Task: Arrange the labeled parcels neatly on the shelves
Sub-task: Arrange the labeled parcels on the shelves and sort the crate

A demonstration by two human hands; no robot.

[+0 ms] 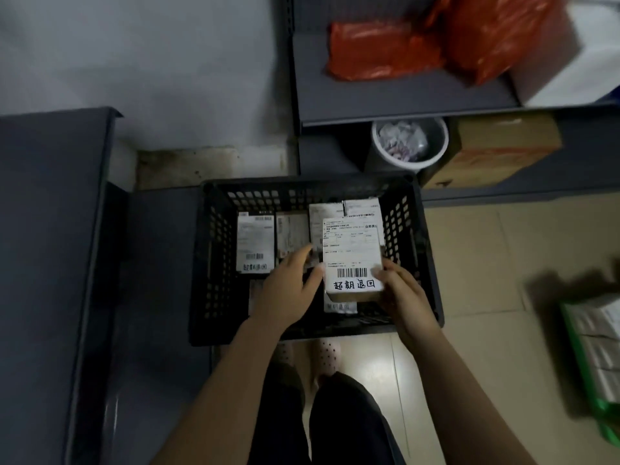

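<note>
two hands met over a black perforated crate [214, 256] that stood on the tiled floor [486, 263]. the right hand [406, 297] gripped a small cardboard parcel [352, 256] at its right edge, thumb pressed on the white label beside the barcode, the remaining fingers curled out of sight behind the box. the left hand [285, 290] lay relaxed with fingers nearly straight, enclosing nothing; its thumb touched the parcel's left edge. the parcel was held label-up above the crate's interior, near its right wall, with handwritten characters below the barcode. several other labelled parcels [254, 243] lay flat in the crate, beside and beneath it. beyond the crate, a grey shelf [385, 95] carried orange plastic bags [379, 52] and a white box [563, 72]. under that shelf stood a white bin [402, 162] holding crumpled paper, just beside a brown carton [503, 152]. another grey shelf [50, 246] ran along the left. at the right edge a green crate [607, 411] held pale packages, too blurred to read. pale perforated clogs [327, 355] showed below the black crate.
</note>
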